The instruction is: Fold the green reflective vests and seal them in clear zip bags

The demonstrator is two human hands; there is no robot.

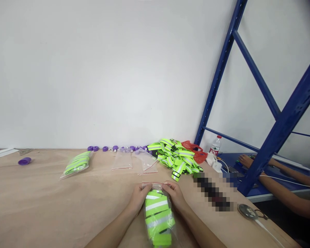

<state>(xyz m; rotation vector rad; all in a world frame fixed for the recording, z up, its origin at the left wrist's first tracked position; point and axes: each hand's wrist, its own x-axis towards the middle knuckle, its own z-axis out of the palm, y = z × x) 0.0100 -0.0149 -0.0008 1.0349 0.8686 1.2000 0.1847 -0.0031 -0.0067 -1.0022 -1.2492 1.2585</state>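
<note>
1. The filled bag [158, 215] at the lower centre of the frame holds yellow-green straps. The left hand [138, 198] and right hand [174, 194] pinch its top edge at either side, thumbs in front; an uneven pull could pucker or tear the thin film.
2. The straps inside reach close to the red-lined mouth, so a strap end could catch there and keep the bag from closing.
3. The strap pile [179, 155], right of centre, is tangled; lifting one strap could drag others along.
4. Two flat bags, the left one [122, 162] and the right one [147, 163], look light enough to slide if brushed.
5. At the right of the frame, the blue rack [286, 127] partly hides another person's arms [291, 196].
6. Below the pile, a pixelated patch [214, 193] masks something dark, unidentifiable.
7. The filled bag's lower end runs off the bottom edge.
8. Most fingers are behind the film; whether the mouth is sealed, I cannot tell.
</note>
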